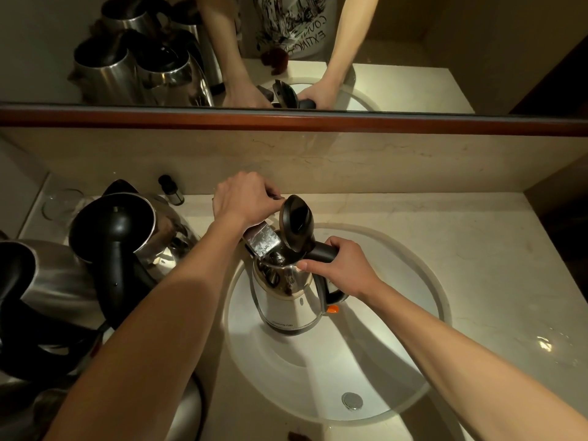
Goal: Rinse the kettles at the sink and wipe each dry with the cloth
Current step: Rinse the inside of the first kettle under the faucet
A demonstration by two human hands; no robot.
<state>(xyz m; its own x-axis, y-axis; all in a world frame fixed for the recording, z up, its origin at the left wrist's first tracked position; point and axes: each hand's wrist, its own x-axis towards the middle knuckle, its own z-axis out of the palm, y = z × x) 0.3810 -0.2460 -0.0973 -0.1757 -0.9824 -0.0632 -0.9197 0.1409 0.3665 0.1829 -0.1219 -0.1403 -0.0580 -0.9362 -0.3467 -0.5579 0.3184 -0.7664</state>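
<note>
A steel kettle [288,308] with a black handle and an orange switch hangs upright over the white sink basin [397,361]. Its black lid [297,222] stands open. My right hand [342,265] grips the kettle's handle at the top. The chrome tap spout [262,243] reaches over the kettle's mouth. My left hand [246,198] grips the tap's handle behind it. Whether water runs into the kettle I cannot tell. A dark cloth shows only in the mirror.
Several more steel kettles [127,230] with black handles crowd the counter to the left. A glass [60,205] and a small dark bottle [171,189] stand at the back left. The marble counter [477,237] stretches right of the basin. A drain plug [351,401] lies near the basin's front.
</note>
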